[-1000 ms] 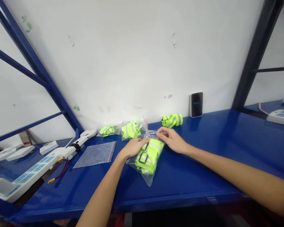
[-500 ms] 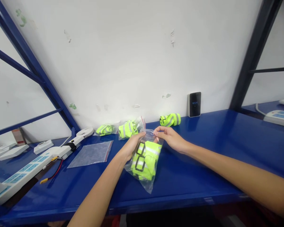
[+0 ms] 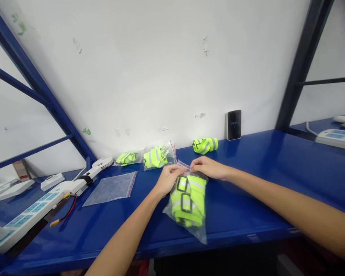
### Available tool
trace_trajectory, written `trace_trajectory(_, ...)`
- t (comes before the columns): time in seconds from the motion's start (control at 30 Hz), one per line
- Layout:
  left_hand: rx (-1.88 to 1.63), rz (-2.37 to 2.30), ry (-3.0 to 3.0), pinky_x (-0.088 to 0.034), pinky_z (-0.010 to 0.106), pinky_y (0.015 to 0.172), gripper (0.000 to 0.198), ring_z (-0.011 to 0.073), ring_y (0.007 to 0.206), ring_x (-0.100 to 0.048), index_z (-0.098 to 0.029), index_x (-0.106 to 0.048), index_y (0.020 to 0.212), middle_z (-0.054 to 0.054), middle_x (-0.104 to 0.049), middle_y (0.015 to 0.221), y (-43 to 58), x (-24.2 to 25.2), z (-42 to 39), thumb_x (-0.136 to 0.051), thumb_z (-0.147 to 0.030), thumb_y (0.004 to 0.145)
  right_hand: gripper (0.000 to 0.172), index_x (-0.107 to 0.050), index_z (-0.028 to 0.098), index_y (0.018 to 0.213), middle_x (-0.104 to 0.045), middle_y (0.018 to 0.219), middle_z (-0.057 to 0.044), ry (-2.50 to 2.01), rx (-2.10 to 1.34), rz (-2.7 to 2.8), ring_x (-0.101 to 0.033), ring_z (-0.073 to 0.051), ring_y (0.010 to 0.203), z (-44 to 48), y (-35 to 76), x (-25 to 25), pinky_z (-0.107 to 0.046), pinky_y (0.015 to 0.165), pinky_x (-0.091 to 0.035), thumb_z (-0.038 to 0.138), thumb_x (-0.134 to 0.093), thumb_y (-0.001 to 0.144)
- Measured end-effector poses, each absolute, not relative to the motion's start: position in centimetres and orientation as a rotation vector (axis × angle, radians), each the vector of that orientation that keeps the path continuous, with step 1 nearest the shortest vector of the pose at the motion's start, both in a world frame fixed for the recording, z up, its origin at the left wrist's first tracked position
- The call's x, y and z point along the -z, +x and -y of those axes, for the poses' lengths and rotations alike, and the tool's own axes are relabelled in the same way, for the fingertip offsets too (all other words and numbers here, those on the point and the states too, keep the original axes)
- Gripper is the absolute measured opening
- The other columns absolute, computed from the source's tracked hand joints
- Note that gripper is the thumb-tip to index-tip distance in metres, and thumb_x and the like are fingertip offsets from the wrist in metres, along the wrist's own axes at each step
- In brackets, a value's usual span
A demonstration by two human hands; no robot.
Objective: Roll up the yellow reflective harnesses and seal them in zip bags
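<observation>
- Item, one clear bag (image 3: 201, 234), filled, before me over the near part of the bench (image 3: 253, 184), its mouth toward the wall (image 3: 149, 76). Whether its lower end rests or is lifted, I cannot tell; it is slightly blurred.
- Contents: one yellow-green bundle (image 3: 197, 200), grey-striped, folded.
- Step in hand, by my judgement: working the bag's mouth closed.
- Next move seems to call for a steady hold at one side and a firm press along the mouth, with the bundle clear of the seam.
- My left fingers (image 3: 175, 169): thumb and fingertips together, clamped on the left side of the mouth.
- My right fingers (image 3: 196, 163): tips drawn together, pinching the mouth's right side, just beside the left.
- Beyond, near the wall: two bagged bundles (image 3: 155, 158), side by side; to their right, one loose roll (image 3: 208, 145), same colour.
- To my left: one flat bag (image 3: 110, 188), red-edged.
- Farther left: one white fan (image 3: 104, 162), one power strip (image 3: 36, 209).
- Against the wall, right: one dark-screened device (image 3: 234, 125), upright.
</observation>
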State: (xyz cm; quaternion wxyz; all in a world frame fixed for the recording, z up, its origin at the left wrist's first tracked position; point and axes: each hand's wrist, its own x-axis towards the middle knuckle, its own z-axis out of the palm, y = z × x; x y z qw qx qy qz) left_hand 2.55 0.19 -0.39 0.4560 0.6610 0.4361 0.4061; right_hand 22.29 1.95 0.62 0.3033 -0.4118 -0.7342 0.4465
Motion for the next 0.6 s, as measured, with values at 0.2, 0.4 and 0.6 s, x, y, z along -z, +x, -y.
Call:
trace_trajectory(0.2,-0.871,-0.951,1.751,-0.041,0.022,0.057,0.018,0.0117,0.061,-0.055,-0.014,-0.065,0.085,0.002,-0.064,0.074,2.4,0.6,-0.6,-0.065,-0.029,0.076,0.016,-0.063,0.017,0.071,-0.057,0.066,0.0,-1.067,-0.98,2.221,-0.045,-0.013,0.058,-2.0,23.1,-1.4,-0.025,0.052,-0.032,0.022,-0.049,0.075)
trace_trajectory(0.4,-0.829,-0.889,2.105,-0.038,0.022,0.061,0.02,0.0119,0.066,-0.05,-0.013,-0.062,0.08,0.0,-0.058,0.072,1.7,-0.3,-0.3,-0.064,-0.033,0.078,0.019,-0.061,0.018,0.07,-0.058,0.066,0.0,-1.074,-0.792,2.254,-0.048,-0.013,0.06,-1.6,22.2,-1.0,-0.025,0.055,-0.033,0.02,-0.045,0.079)
trace_trajectory(0.6,-0.907,-0.897,1.97,-0.04,0.023,0.063,0.022,0.0127,0.066,-0.052,-0.013,-0.064,0.077,0.001,-0.061,0.071,0.9,0.3,-1.6,-0.066,-0.035,0.076,0.022,-0.067,0.018,0.08,-0.06,0.068,0.001,-1.015,-0.73,2.291,-0.05,-0.014,0.061,-1.6,22.1,-1.1,-0.026,0.057,-0.035,0.029,-0.049,0.084)
